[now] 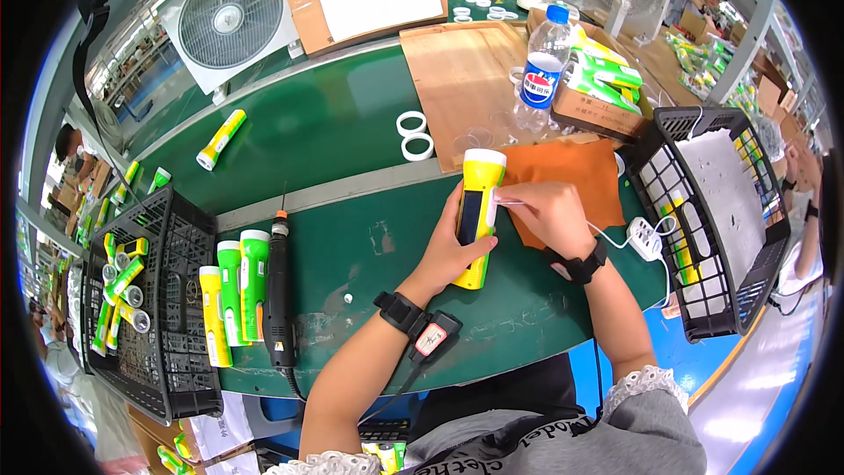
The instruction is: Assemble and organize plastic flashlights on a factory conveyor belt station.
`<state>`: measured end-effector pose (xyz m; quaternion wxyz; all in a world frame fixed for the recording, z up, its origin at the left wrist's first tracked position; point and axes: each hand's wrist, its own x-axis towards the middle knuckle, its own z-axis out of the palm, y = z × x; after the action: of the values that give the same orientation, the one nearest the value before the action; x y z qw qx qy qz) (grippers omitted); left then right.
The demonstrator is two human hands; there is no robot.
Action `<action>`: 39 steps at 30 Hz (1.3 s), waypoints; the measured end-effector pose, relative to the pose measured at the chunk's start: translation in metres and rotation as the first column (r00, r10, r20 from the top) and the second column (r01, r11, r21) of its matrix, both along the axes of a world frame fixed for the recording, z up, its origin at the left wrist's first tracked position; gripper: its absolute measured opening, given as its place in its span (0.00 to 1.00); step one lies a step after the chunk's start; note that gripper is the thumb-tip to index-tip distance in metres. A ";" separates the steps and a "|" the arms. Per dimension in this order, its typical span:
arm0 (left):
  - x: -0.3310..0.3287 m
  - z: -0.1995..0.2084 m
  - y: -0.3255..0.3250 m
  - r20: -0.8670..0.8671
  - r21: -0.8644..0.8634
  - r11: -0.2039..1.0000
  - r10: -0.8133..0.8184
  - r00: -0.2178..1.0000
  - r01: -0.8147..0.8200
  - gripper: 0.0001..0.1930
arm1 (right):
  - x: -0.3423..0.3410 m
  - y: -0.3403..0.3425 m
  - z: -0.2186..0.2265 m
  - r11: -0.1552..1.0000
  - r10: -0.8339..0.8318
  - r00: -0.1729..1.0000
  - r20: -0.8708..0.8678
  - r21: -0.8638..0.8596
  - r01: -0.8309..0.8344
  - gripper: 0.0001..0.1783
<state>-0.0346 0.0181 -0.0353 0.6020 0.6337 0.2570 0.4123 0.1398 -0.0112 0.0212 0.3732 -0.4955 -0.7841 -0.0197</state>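
Observation:
My left hand (447, 253) is wrapped round a yellow flashlight (476, 266) with a white head and a dark panel, held upright over the green bench. At the flashlight's right side, my right hand (552, 214) pinches a thin whitish piece against it. A white cable (603, 236) runs from behind that hand to a white socket block (645, 238), so the piece looks like the cable's end. Whether it is plugged in is hidden by my fingers. An orange cloth (576, 167) lies under and behind my right hand.
At left, a black electric screwdriver (280, 299) lies beside several flashlights (254, 281) and a black crate (180, 317). Another black crate (694, 299) stands at right. A plastic bottle (542, 70), a carton of flashlights (593, 113) and white rings (417, 147) are farther back. One flashlight (221, 139) lies on the green belt.

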 end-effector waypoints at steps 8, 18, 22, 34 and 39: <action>-0.006 0.017 -0.004 0.185 -0.305 0.924 -0.180 0.966 0.230 0.48 | -0.003 0.005 -0.008 1.000 -0.001 0.981 -0.195 -0.005 0.000 0.08; 0.000 0.003 -0.003 0.105 -0.031 0.991 -0.125 0.987 0.129 0.52 | 0.003 0.010 -0.007 0.993 0.012 0.963 -0.269 -0.111 -0.044 0.09; 0.004 0.016 -0.007 0.126 -0.092 0.986 -0.129 0.984 0.141 0.52 | 0.008 0.008 -0.010 0.991 -0.063 0.967 -0.245 -0.130 0.031 0.07; 0.013 0.015 -0.020 0.303 -0.474 0.835 -0.144 0.942 0.281 0.32 | 0.016 -0.002 0.013 0.920 -0.067 0.876 -0.477 -0.370 -0.131 0.02; 0.007 0.001 -0.014 0.335 -0.557 0.818 0.064 0.940 0.142 0.22 | 0.018 -0.008 0.022 0.957 -0.166 0.933 -0.319 -0.282 0.074 0.03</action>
<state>-0.0280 0.0041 -0.0341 0.8079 0.3477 0.2485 0.4058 0.1581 -0.0191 0.0434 0.4310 -0.5842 -0.6715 0.1482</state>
